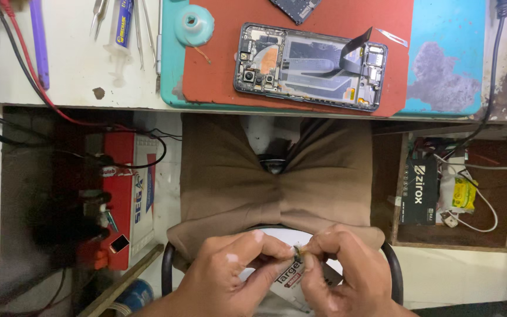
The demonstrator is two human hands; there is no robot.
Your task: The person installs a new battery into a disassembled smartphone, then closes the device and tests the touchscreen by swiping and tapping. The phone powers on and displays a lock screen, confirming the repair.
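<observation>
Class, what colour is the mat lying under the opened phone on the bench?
Red-orange mat, under the phone; head view.

Opened phone (310, 67) on red mat (218, 76), tweezers (98, 14), syringe (122, 32), red battery (125, 194)

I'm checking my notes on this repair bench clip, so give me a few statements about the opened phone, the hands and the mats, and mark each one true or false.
1. The opened phone lies on the red mat. True.
2. The left hand and the right hand meet over the lap, pinching a small part between the fingertips. True.
3. The right hand rests on the phone. False: both hands are low in the view, well apart from the phone.
4. The phone's back cover is on. False: its cameras and inner parts are exposed.
5. The syringe lies on the bench left of the teal mat. True.
</observation>
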